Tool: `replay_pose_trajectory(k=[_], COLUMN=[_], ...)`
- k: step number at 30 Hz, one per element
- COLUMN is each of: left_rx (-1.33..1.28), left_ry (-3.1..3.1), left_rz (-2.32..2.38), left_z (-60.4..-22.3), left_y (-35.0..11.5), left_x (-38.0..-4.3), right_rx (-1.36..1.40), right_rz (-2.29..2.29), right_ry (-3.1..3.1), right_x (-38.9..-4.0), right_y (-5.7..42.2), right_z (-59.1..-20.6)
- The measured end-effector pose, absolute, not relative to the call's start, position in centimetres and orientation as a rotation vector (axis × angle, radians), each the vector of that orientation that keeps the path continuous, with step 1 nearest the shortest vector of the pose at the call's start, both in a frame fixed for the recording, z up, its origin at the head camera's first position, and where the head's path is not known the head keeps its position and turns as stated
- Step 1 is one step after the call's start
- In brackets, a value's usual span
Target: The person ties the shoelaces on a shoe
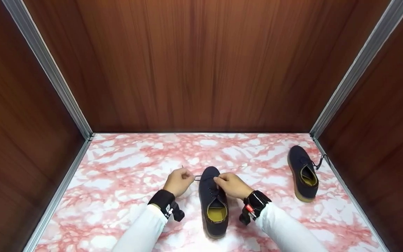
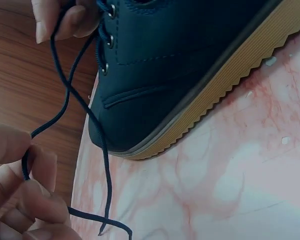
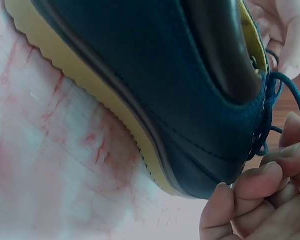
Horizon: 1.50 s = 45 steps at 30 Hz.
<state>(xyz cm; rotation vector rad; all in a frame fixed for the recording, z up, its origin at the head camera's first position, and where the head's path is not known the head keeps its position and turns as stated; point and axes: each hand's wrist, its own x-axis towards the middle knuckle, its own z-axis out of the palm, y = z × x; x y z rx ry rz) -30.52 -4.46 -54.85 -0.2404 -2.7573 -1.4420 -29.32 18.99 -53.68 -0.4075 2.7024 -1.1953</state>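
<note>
A dark navy lace-up shoe (image 1: 207, 197) with a yellow lining and a tan ridged sole (image 2: 215, 100) rests upright, toe pointing away from me. To its left, my left hand (image 1: 179, 182) pinches a dark blue shoelace (image 2: 50, 126) between thumb and fingers, with the lace's loose length hanging below. My right hand (image 1: 234, 185) is over the front of the shoe, its fingertips (image 3: 262, 180) close against the lacing. A lace strand (image 3: 295, 95) curves into those fingers, which grip it. Between the two hands, the lace strands cross in the left wrist view.
Another navy shoe (image 1: 297, 162) stands at the right, its lace (image 1: 322, 161) trailing toward the side wall. Brown wood-grain panels (image 1: 201, 70) with grey metal edging (image 1: 58, 77) enclose the back and sides. The tabletop (image 1: 124, 164) has a red-and-white marbled surface.
</note>
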Motion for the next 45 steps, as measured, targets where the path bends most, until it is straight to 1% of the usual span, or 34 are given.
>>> replay_pose_trajectory(k=[14, 23, 28, 34, 38, 41, 45], left_rx=[-0.504, -0.706, -0.768, -0.881, -0.953, -0.979, -0.945], left_ry=[-2.855, -2.979, -3.012, -3.014, -2.997, -2.985, -2.929], left_rz=[-1.450, -1.628, -1.710, -1.847, -1.849, -1.857, -1.982], left_z=[-53.3, -52.0, -51.7, -52.2, -52.3, -52.3, -52.1], left_y=[-5.7, -5.6, -5.3, -4.5, -3.8, -3.5, -3.2], left_x=[-29.6, -28.8, -28.5, -27.9, -27.6, -27.5, -27.5], right_rx=[-0.269, -0.250, -0.270, -0.303, -0.320, -0.336, -0.356], right_rz=[-1.211, -1.193, -1.200, -1.181, -1.167, -1.158, -1.163], right_ry=[2.753, 2.753, 2.751, 2.755, 2.759, 2.765, 2.773], right_x=[-29.5, -29.7, -29.6, -29.6, -29.6, -29.6, -29.5], right_y=[19.9, 20.1, 20.1, 20.2, 20.3, 20.4, 20.5], right_z=[-53.5, -53.6, -53.6, -53.7, -53.7, -53.7, -53.6])
